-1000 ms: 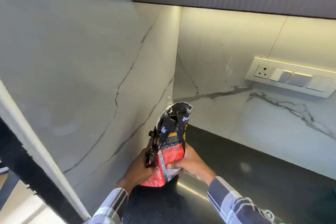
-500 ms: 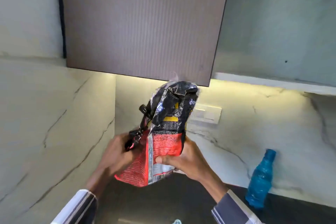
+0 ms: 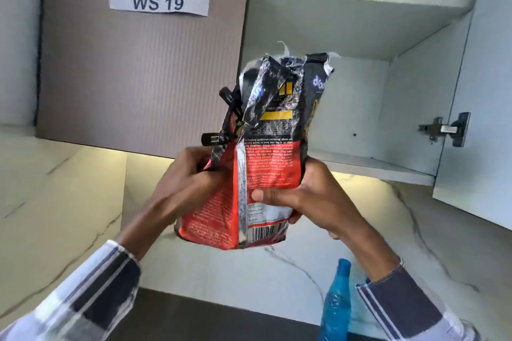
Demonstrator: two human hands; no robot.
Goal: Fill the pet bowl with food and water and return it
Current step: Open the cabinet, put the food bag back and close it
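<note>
A red and black pet food bag (image 3: pixel 266 163) with a crumpled, folded top is held upright in the air in front of an open wall cabinet (image 3: pixel 357 108). My left hand (image 3: pixel 188 183) grips its left side near the black clips on the fold. My right hand (image 3: pixel 302 199) clasps its lower right side, thumb across the front. A blue water bottle (image 3: pixel 336 304) stands on the dark counter below my right wrist. The pet bowl is not in view.
The cabinet's right door (image 3: pixel 482 119) hangs open with a metal hinge (image 3: pixel 443 129). The left door (image 3: pixel 138 63) is shut and carries a paper label reading WS 19. Marble walls (image 3: pixel 55 202) close in the corner on the left and behind. The dark counter (image 3: pixel 207 318) lies below.
Both hands have lifted the bag from counter height up to the wall cabinet. My view has tilted upward, so the open cabinet shelves and the blue bottle now show.
</note>
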